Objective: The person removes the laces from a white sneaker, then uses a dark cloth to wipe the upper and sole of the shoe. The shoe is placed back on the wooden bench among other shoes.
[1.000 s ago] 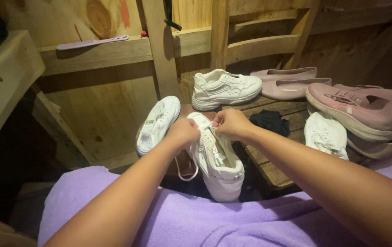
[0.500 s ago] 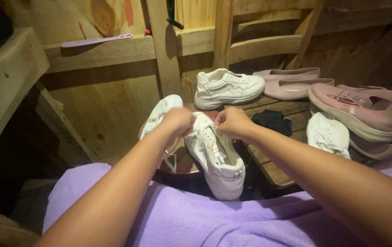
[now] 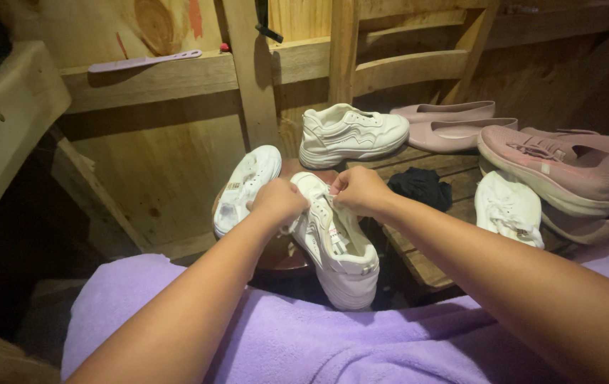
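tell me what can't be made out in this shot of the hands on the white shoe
Head view only:
- Fingertips of the left hand and right hand: curled in over the white sneaker, so the grip on its laces is hidden.
- Sneaker's toe end: covered by both hands.
- Pink sneaker: cut off by the right edge.
- Dark cloth on the wooden bench: too dim to identify.
- Lower left corner: in shadow.

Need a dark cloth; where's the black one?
Head view, right of centre: the black cloth lies on the wooden slats, between the right hand and a white shoe.
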